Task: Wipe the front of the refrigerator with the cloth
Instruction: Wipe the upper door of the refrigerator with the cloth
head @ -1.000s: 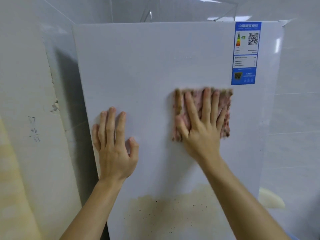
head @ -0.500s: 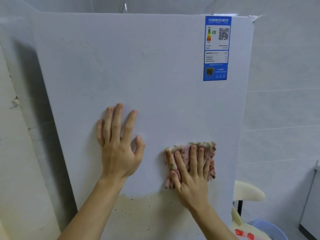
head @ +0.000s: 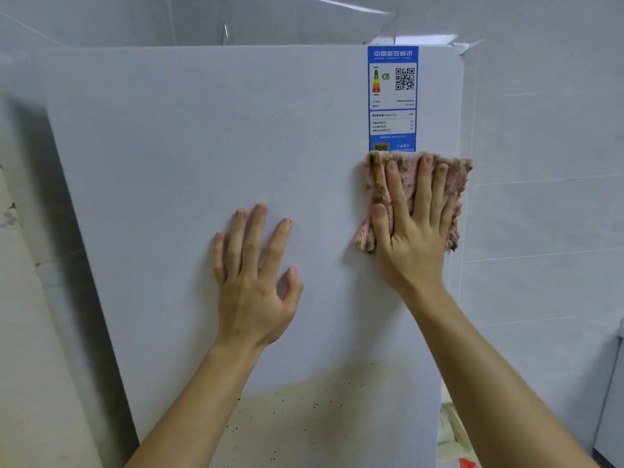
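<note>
The white refrigerator front (head: 175, 170) fills most of the view. My right hand (head: 413, 224) presses a pink, stained cloth (head: 374, 184) flat against the door near its right edge, fingers straight and spread, just under the blue energy label (head: 391, 96). The cloth's top edge covers the label's bottom strip. My left hand (head: 255, 282) rests flat on the door's middle, fingers spread, holding nothing. A tan, speckled stain (head: 320, 417) covers the door's lower part.
White tiled wall (head: 547, 214) stands right of the refrigerator. A wall with a shadowed gap (head: 40, 265) lies on the left. Some small items (head: 454, 437) show at the lower right, beside the door's edge.
My right hand slid the cloth down to just above the stain, then back up to the label's bottom edge. My left hand stayed flat on the door.
</note>
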`<state>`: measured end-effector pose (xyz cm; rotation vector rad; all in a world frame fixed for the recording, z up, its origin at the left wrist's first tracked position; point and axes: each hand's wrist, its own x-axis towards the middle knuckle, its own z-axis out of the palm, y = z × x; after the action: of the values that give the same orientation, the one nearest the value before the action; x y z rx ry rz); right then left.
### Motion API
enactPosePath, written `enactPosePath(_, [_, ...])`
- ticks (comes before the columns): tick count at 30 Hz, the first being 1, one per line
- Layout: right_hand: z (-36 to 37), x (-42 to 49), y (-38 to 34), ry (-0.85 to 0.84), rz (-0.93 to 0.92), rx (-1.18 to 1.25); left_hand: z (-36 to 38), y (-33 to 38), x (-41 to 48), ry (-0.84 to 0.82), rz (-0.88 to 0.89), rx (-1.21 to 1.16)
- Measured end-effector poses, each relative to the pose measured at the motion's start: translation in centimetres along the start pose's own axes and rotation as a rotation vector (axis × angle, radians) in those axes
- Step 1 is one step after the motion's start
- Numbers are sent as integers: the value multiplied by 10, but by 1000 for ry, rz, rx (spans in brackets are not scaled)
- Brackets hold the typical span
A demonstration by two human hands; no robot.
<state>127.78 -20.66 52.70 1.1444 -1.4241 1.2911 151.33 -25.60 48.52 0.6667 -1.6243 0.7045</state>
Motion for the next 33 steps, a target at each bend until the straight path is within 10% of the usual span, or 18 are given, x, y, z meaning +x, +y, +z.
enactPosePath(11, [-4, -205, 61, -189, 82, 100, 4, 7, -1, 20, -34, 9])
enactPosePath(26, [16, 15, -55, 52, -84, 90, -30, -51, -17, -79, -70, 60])
enactPosePath(33, [24, -51, -100, 8, -232, 103, -46, -82, -15, -43, -128, 58])
